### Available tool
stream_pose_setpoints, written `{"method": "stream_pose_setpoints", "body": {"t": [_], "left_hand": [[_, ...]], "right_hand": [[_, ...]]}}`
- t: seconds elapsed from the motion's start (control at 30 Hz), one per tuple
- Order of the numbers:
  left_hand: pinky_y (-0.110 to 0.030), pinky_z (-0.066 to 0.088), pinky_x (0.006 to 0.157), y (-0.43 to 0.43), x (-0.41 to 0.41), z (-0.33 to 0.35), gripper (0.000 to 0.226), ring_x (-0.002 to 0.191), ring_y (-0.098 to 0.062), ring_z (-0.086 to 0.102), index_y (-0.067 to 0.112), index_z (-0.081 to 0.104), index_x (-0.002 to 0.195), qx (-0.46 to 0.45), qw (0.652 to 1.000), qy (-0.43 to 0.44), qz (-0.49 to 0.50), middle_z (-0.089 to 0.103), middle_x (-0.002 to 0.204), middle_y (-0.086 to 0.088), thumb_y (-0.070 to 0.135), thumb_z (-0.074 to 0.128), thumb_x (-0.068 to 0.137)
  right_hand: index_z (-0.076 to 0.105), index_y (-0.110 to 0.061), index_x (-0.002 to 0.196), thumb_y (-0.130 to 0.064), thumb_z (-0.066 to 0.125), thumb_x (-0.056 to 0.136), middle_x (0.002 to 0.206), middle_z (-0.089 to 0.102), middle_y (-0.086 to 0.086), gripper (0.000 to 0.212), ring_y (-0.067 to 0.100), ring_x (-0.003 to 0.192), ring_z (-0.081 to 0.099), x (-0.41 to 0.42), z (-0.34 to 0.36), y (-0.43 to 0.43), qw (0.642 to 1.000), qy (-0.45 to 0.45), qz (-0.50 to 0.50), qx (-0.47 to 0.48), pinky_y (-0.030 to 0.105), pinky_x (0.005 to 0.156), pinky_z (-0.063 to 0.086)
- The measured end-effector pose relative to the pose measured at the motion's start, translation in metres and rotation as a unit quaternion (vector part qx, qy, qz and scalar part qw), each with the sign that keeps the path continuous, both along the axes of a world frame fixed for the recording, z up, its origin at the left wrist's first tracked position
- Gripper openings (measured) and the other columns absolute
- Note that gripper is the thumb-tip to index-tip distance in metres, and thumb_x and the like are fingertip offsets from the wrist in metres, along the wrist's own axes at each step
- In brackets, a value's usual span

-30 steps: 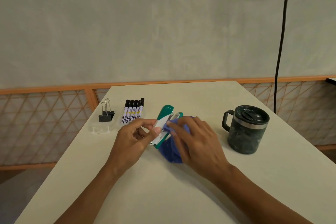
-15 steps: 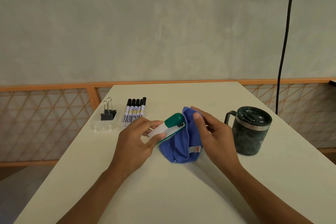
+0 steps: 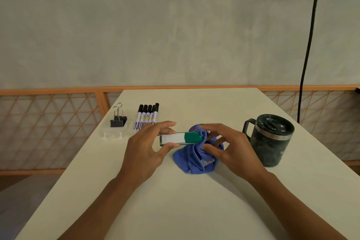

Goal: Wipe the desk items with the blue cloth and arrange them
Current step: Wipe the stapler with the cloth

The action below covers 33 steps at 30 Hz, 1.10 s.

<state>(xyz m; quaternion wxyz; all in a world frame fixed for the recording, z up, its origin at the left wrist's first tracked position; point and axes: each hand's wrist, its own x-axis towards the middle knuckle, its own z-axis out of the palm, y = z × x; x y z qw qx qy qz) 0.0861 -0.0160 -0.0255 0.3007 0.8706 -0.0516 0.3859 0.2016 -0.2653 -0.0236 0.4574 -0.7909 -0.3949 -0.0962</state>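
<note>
A green and white stapler (image 3: 180,138) lies level above the desk, pinched between the thumb and fingers of my left hand (image 3: 145,149). My right hand (image 3: 227,147) grips the blue cloth (image 3: 194,159) and presses a fold of it against the stapler's green right end. The rest of the cloth hangs down in a heap onto the white desk (image 3: 175,206). Behind the cloth peeks a small round purple thing (image 3: 194,128), mostly hidden.
Several black-capped markers (image 3: 147,116) lie in a row at the back left. Left of them, black binder clips (image 3: 117,121) sit in a clear tray (image 3: 113,135). A dark lidded mug (image 3: 271,139) stands at the right. A black cable (image 3: 308,45) hangs down the wall.
My left hand has turned the stapler from a tilt to level. My right hand has closed on the cloth and brought it against the stapler's green end.
</note>
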Motion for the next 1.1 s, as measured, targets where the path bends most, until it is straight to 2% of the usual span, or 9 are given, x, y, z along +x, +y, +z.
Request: {"method": "stream_pose_setpoints", "body": {"t": [0.1, 0.27, 0.43, 0.53, 0.63, 0.7, 0.8, 0.97, 1.1], "left_hand": [[-0.030, 0.053, 0.101, -0.002, 0.000, 0.000, 0.055, 0.113, -0.005, 0.066, 0.029, 0.068, 0.137, 0.021, 1.000, -0.005, -0.011, 0.074, 0.114, 0.024, 0.027, 0.091, 0.087], [-0.017, 0.044, 0.108, -0.005, -0.002, 0.005, 0.059, 0.120, -0.007, 0.065, 0.029, 0.067, 0.137, -0.026, 1.000, 0.000, -0.017, 0.073, 0.118, 0.023, 0.030, 0.091, 0.084], [-0.011, 0.048, 0.096, -0.006, -0.001, 0.005, 0.079, 0.112, -0.005, 0.063, 0.032, 0.064, 0.139, -0.113, 0.993, 0.020, 0.036, 0.065, 0.122, 0.019, 0.044, 0.099, 0.070], [-0.025, 0.060, 0.087, -0.005, 0.001, 0.008, 0.068, 0.088, -0.012, 0.070, 0.033, 0.072, 0.119, -0.278, 0.950, 0.132, 0.056, 0.072, 0.102, 0.007, 0.072, 0.090, 0.066], [-0.042, 0.064, 0.087, -0.006, 0.004, 0.014, 0.087, 0.078, -0.020, 0.075, 0.016, 0.082, 0.101, -0.395, 0.876, 0.275, 0.025, 0.082, 0.091, -0.005, 0.094, 0.052, 0.077], [-0.038, 0.063, 0.082, -0.004, 0.005, 0.021, 0.088, 0.083, -0.026, 0.077, 0.006, 0.081, 0.104, -0.471, 0.832, 0.293, -0.018, 0.082, 0.096, -0.014, 0.086, 0.049, 0.084], [-0.039, 0.064, 0.082, 0.004, 0.002, 0.026, 0.071, 0.085, -0.030, 0.078, 0.002, 0.078, 0.103, -0.545, 0.789, 0.276, -0.063, 0.080, 0.095, -0.019, 0.070, 0.066, 0.085], [-0.031, 0.065, 0.078, 0.017, -0.004, 0.027, 0.045, 0.085, -0.024, 0.073, 0.003, 0.085, 0.103, -0.495, 0.801, 0.315, -0.118, 0.077, 0.105, -0.022, 0.044, 0.082, 0.083], [-0.027, 0.063, 0.083, 0.017, -0.010, 0.029, 0.046, 0.093, -0.024, 0.071, 0.005, 0.085, 0.109, -0.427, 0.809, 0.368, -0.168, 0.079, 0.115, -0.023, 0.044, 0.083, 0.084]], "right_hand": [[0.072, -0.044, 0.122, -0.023, 0.089, 0.088, 0.114, 0.072, -0.026, 0.044, 0.010, 0.093, 0.072, 0.000, -0.002, 0.000, 0.999, -0.027, -0.002, -0.023, 0.026, 0.081, 0.061], [0.075, -0.026, 0.119, -0.016, 0.091, 0.083, 0.114, 0.074, -0.017, 0.041, 0.013, 0.099, 0.074, 0.000, -0.002, 0.001, 0.998, -0.057, 0.011, 0.027, 0.030, 0.084, 0.063], [0.076, -0.020, 0.117, -0.010, 0.091, 0.082, 0.116, 0.075, -0.012, 0.039, 0.016, 0.101, 0.075, 0.000, -0.002, 0.000, 0.995, -0.068, 0.013, 0.075, 0.036, 0.084, 0.064], [0.076, -0.014, 0.115, -0.008, 0.092, 0.082, 0.117, 0.074, -0.010, 0.037, 0.018, 0.101, 0.075, 0.003, -0.003, 0.000, 0.990, -0.108, 0.003, 0.091, 0.038, 0.082, 0.065], [0.076, -0.008, 0.116, -0.007, 0.092, 0.083, 0.120, 0.073, -0.005, 0.037, 0.017, 0.106, 0.074, 0.006, -0.003, -0.003, 0.984, -0.146, 0.002, 0.098, 0.038, 0.083, 0.064], [0.077, -0.006, 0.117, -0.003, 0.092, 0.082, 0.123, 0.073, -0.002, 0.038, 0.018, 0.112, 0.073, 0.009, -0.003, -0.005, 0.981, -0.164, 0.022, 0.097, 0.038, 0.087, 0.064], [0.077, -0.003, 0.115, 0.004, 0.091, 0.080, 0.124, 0.074, -0.001, 0.039, 0.018, 0.114, 0.073, 0.009, -0.005, -0.005, 0.979, -0.176, 0.057, 0.083, 0.038, 0.090, 0.064], [0.077, -0.002, 0.116, 0.007, 0.088, 0.082, 0.126, 0.074, 0.000, 0.037, 0.019, 0.116, 0.073, 0.007, -0.002, -0.005, 0.979, -0.166, 0.089, 0.082, 0.035, 0.093, 0.064], [0.077, -0.005, 0.121, 0.006, 0.085, 0.087, 0.129, 0.074, 0.000, 0.037, 0.020, 0.121, 0.071, 0.011, -0.002, -0.008, 0.980, -0.156, 0.083, 0.089, 0.037, 0.095, 0.063]]}}
